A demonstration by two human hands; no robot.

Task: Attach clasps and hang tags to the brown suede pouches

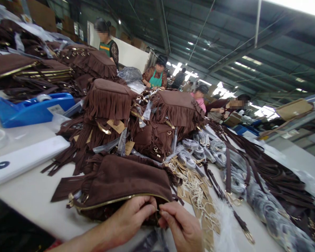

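Observation:
A brown fringed handbag (128,178) lies on the white table in front of me, its gold-toothed zipper (112,201) unzipped along the near side. Thumb and fingers of my left hand (138,211) are pinched together at the right end of that opening. Close beside it, my right hand (182,224) is also closed in a pinch. Between the fingertips shows a small, thin piece, too small to name. The inside of the bag is mostly hidden by my left hand and forearm.
Behind the bag stand piled fringed bags (109,96). To the left are a blue tape dispenser (34,108) and a white box-like object (28,159). On the right lie tags with white strings (196,189), wrapped coils (217,150) and brown straps (273,175). Several people work farther back.

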